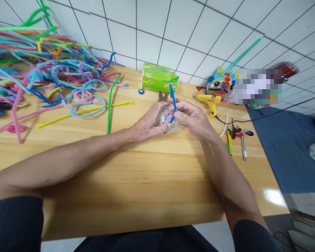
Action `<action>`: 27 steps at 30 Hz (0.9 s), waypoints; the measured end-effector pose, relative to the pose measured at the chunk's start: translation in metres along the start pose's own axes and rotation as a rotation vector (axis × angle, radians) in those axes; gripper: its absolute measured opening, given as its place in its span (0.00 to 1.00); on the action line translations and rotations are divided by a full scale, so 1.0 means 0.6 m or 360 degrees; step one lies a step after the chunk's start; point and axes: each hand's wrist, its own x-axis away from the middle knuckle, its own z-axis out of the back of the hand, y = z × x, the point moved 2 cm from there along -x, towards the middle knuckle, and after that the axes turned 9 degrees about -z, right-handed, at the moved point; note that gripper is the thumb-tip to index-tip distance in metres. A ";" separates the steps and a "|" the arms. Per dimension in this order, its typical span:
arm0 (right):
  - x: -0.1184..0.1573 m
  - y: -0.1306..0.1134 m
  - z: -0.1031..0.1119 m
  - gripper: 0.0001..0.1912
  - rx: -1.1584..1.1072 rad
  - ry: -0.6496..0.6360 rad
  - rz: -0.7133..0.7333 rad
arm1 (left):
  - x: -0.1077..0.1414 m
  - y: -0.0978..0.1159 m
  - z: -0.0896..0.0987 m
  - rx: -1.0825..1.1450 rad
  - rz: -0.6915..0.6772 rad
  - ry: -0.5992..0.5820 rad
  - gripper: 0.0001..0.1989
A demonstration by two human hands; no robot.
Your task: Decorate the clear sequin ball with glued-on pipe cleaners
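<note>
Near the middle of the wooden table (pixel 147 182), my left hand (pixel 149 122) is wrapped round the left side of a clear, shiny plastic object (pixel 162 117) with bits of colour in it. My right hand (pixel 190 117) pinches a blue pipe cleaner (pixel 172 94) between thumb and fingers at the object's right side. One end of the pipe cleaner points up and away; its lower part curves down over the plastic. Where it ends is partly hidden by my fingers.
Many coloured pipe cleaners (pixel 65 77) lie heaped at the left. Behind my hands are a green tissue pack (pixel 157 79), a blue button (pixel 141 91) and dark pliers (pixel 162 96). Rightward lie a yellow glue gun (pixel 211 102) with its cord, decorated crafts (pixel 219 84) and a cutter (pixel 244 148).
</note>
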 end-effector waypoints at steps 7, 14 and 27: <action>-0.003 0.002 0.017 0.20 -0.0050 -0.0166 0.0004 | -0.001 -0.003 0.002 0.0047 -0.0021 -0.0030 0.34; -0.007 0.003 0.014 0.21 -0.0009 -0.0182 0.0039 | -0.003 -0.006 0.002 0.0030 -0.0096 -0.0037 0.35; -0.010 0.025 0.005 0.21 -0.0079 -0.0133 0.0044 | -0.003 -0.006 -0.001 -0.0006 -0.0122 -0.0060 0.34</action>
